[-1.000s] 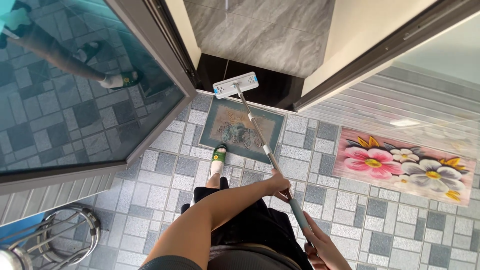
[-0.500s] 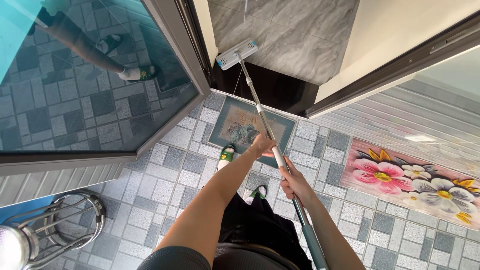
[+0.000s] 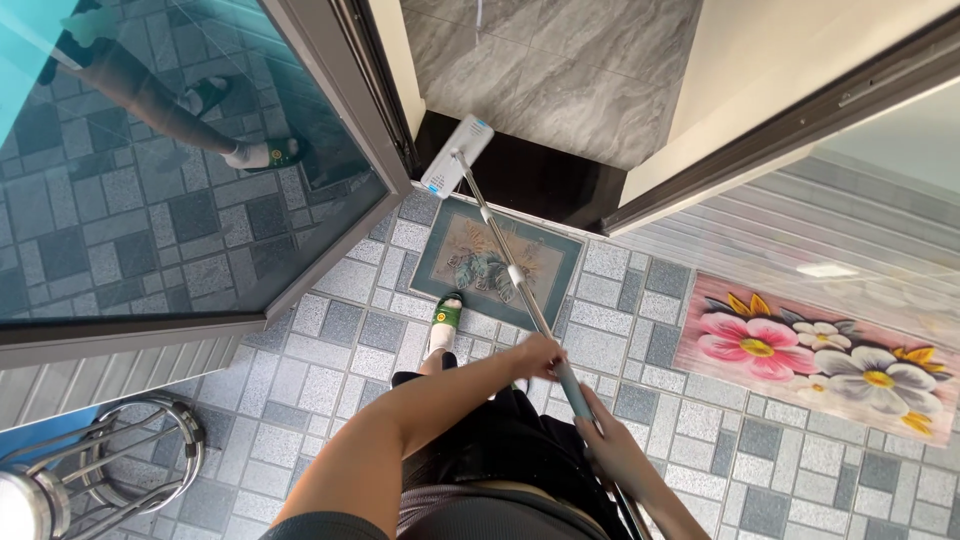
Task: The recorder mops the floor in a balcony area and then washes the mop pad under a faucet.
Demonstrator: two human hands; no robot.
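Ahead of my hands the doorway (image 3: 540, 90) stands open, a narrow gap between the glass door (image 3: 180, 170) swung out on my left and the dark door frame (image 3: 780, 120) slanting on my right. The mop head (image 3: 457, 156) sits just beside the glass door's edge. A metal stool (image 3: 120, 465) stands low on my left, well apart.

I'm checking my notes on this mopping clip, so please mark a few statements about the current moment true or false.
1. Both hands grip the flat mop's handle. True: left hand higher up, right hand lower.
2. The mop head lies on the flowered mat. False: it is at the dark door threshold.
3. The leaf-patterned doormat lies before the doorway. True.
4. The flowered mat is left of the doorway. False: it lies to the right.
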